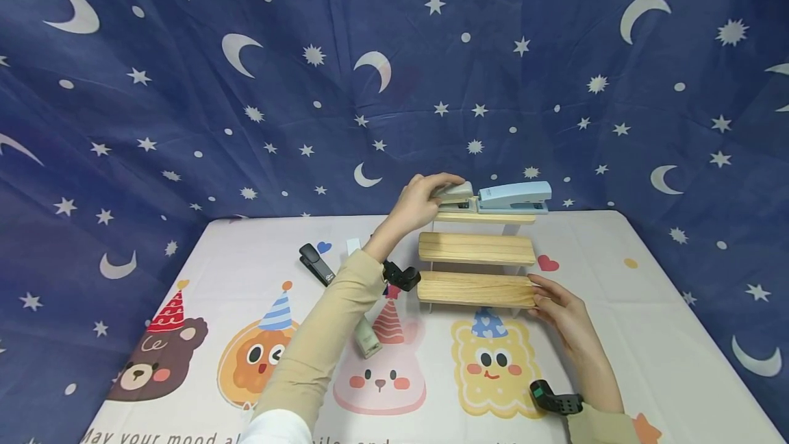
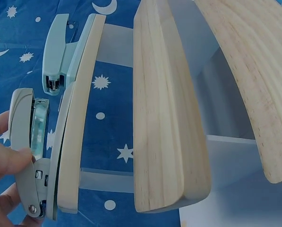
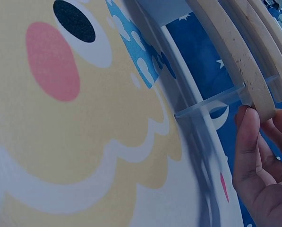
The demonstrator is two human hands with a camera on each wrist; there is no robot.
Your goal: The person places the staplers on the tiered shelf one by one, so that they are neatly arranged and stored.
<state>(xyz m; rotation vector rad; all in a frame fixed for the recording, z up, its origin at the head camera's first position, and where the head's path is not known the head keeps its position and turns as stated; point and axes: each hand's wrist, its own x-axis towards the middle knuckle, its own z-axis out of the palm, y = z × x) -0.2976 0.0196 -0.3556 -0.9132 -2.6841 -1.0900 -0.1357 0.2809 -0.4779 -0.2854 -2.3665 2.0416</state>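
Observation:
A three-tier stand with pale wooden boards stands at the right of the table, its lowest board [image 1: 474, 290] nearest me. On the top board [image 2: 81, 127] my left hand [image 1: 418, 203] grips a grey stapler [image 2: 21, 120], thumb on one side and fingers round the other. The stapler's base rests on that board. Just right of it, a light blue stapler [image 1: 514, 194] sits on the same board. My right hand [image 1: 566, 317] pinches the right end of the lowest board between thumb and fingers, as the right wrist view shows.
Left of the stand lie a black stapler [image 1: 317, 264] and a grey-green stapler [image 1: 368, 338], the latter partly behind my left forearm. A small whitish object [image 1: 353, 245] shows beside that arm, mostly hidden. A blue star-patterned cloth [image 1: 394, 88] hangs behind the table.

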